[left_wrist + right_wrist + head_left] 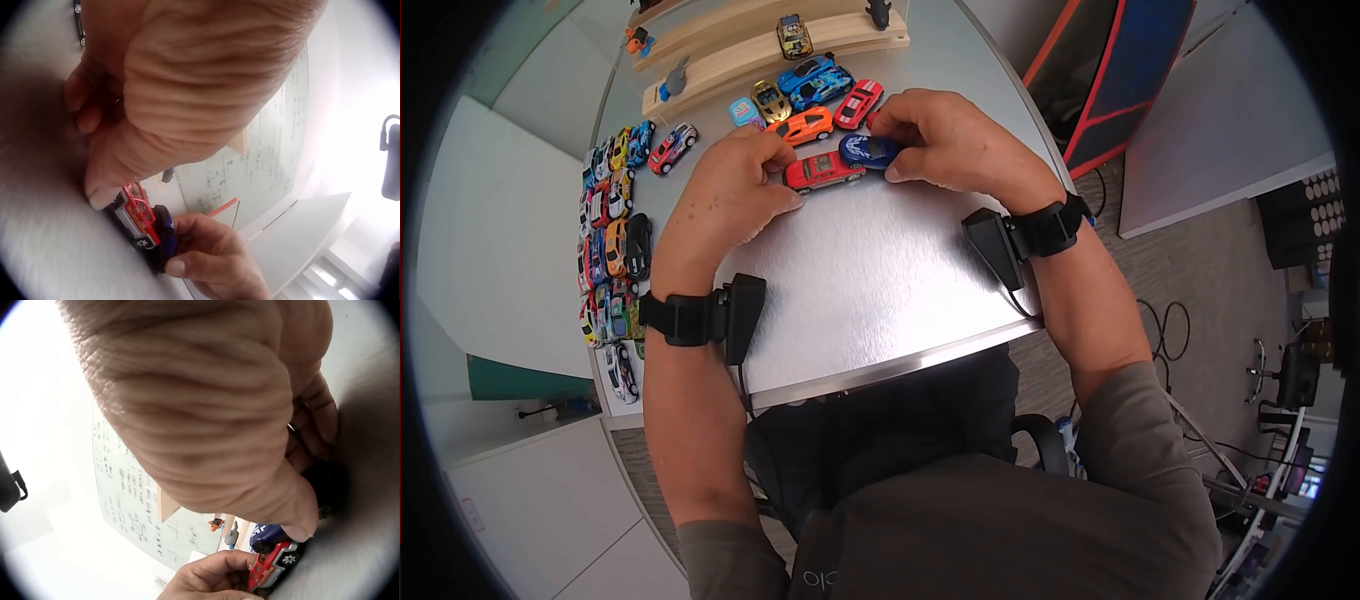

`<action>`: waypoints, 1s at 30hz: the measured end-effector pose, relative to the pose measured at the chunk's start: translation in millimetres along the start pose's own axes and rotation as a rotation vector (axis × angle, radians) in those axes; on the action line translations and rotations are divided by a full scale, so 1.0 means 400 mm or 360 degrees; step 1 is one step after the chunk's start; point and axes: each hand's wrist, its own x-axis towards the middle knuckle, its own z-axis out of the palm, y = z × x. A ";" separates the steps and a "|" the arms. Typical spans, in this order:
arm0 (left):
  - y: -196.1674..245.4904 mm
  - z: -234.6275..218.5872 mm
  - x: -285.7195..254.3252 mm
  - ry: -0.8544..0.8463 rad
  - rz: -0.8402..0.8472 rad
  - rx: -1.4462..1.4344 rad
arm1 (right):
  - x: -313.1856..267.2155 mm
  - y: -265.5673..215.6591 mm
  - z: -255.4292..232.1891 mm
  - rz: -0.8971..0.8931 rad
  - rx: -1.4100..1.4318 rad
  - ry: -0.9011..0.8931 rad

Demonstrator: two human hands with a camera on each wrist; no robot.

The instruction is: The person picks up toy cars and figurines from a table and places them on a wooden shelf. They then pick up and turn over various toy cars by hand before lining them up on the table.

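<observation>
A red toy car (822,172) stands on the metal tabletop, and my left hand (725,185) holds its left end between thumb and fingers. My right hand (960,140) grips a dark blue toy car (865,150) with white markings, its thumb at the near side. The two cars meet end to side, the blue one slightly farther back. In the left wrist view the red car's (139,215) silver-trimmed side shows beneath my thumb. Just behind my hands are an orange car (802,127) and a red car with white stripes (859,103).
Several toy cars stand in rows (612,245) along the table's left edge. Blue cars (815,80), a gold car (771,101) and a small light-blue item (745,111) sit farther back. Wooden ramps (730,75) with a grey animal figure (674,78) span the far side.
</observation>
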 end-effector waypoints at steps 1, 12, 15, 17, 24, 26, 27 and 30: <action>0.001 0.000 0.000 0.0000 -0.0008 -0.0001 | 0.000 0.001 0.001 -0.0013 -0.0003 0.0013; 0.002 -0.001 0.001 -0.0003 -0.0010 0.0011 | -0.004 0.015 -0.024 -0.0043 0.0075 -0.0007; -0.003 -0.002 0.000 0.0001 -0.0010 -0.0017 | -0.004 0.027 -0.042 -0.0009 0.0227 0.0101; -0.008 -0.001 0.000 0.0013 -0.0008 -0.0042 | 0.000 0.039 -0.046 0.0031 0.0348 0.0209; -0.029 0.007 -0.003 0.0081 0.0111 -0.0026 | 0.017 0.072 -0.017 -0.0015 0.0321 0.0450; -0.027 0.009 0.000 0.0088 0.0169 -0.0064 | 0.012 0.056 -0.018 0.0015 0.0252 0.0442; -0.025 0.005 0.001 0.0057 0.0131 -0.0062 | 0.011 0.049 -0.017 -0.0005 0.0266 0.0429; -0.024 0.007 0.000 0.0069 0.0081 -0.0088 | 0.011 0.046 -0.018 0.0024 0.0230 0.0414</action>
